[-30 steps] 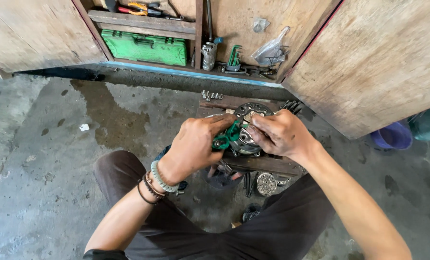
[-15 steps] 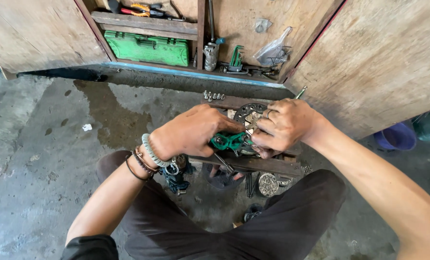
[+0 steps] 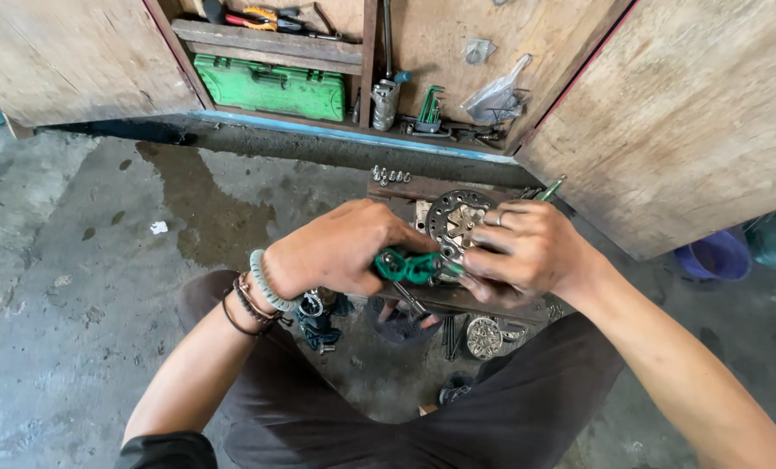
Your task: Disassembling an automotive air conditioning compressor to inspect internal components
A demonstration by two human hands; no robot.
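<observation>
Your left hand has slid in from a second ago and now closes tight round the green tool, its head pressed against the disc; your right hand has dropped from above the tool to clamp over the disc's near edge, fingers curled, so the part is braced rather than loose. That reads as the tool now seated and both hands set to bear on it. The disc sits on the plank before your knees, just short of the open cabinet, touching both the tool and your right fingers. A row of sockets lies at the plank's far edge, near but apart from your knuckles. A second disc and loose bits rest below the plank between your legs. The right cabinet door stands close beside your right wrist, so room is tight there; the wet floor to your left is open
</observation>
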